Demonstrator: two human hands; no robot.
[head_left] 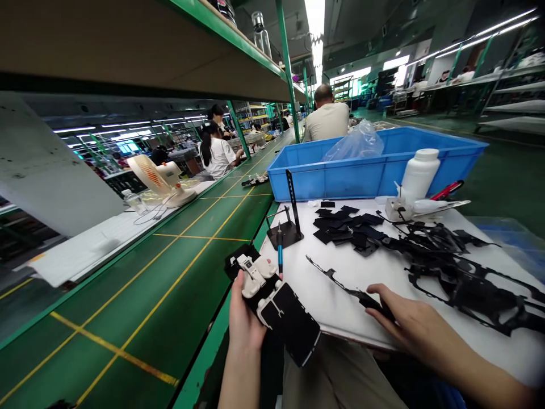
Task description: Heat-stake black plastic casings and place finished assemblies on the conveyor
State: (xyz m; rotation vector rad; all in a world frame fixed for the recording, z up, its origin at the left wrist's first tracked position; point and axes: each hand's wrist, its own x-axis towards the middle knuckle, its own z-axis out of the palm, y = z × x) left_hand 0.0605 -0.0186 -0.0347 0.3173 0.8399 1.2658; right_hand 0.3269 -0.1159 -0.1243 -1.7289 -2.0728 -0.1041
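My left hand is wrapped round a black and white assembly, which is tilted above the near left corner of the white worktop. White plastic pieces show on its upper part, and a flat black panel hangs towards my lap. Between the thumb and fingers of my right hand is a thin black plastic part, its narrow end pointing up and left over the worktop. A blue-handled tool stands upright just behind the assembly, by a black metal stand.
Black square pieces and a heap of black plastic frames cover the worktop's back and right. Behind them are a white bottle and a blue bin. A green conveyor runs along the left. People sit farther off.
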